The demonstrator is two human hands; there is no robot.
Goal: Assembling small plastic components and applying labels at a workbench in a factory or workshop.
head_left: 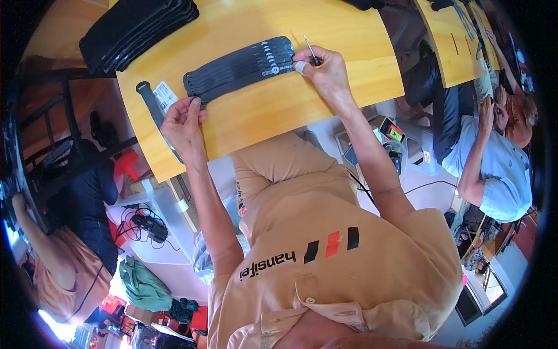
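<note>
Reading from the left, between ten and eleven o'clock: a thick layered stack of black fabric pieces (136, 35), over the far left corner of a yellow wooden tabletop (238, 129). Next, at ten o'clock, a single dark strap (152, 106) with a rounded, holed end, slanting from eleven toward five o'clock and passing behind the left hand (185, 125). Just right of that strap, a white printed label (164, 94). In the left hand, thumb and forefinger pinched on the near left corner of a black strap bundle (232, 68); cannot tell how many layers caught between the fingertips. Lying flat on the wood at about eleven o'clock, fanned in overlapping strips, with pale printed marks toward the right end. Long axis running from half past eight to half past two, slightly bowed, spanning the gap between both hands: toward one o'clock from the left, toward nine from the right. Left hand nearer the near left corner, right hand (325, 72) nearer the marked end. In the right, grasped with the tip pointing toward eleven, a slim metal-tipped tool (316, 60) with a dark handle; fingertips seemingly touching the bundle's right end, white wrap (301, 67) around one digit.
</note>
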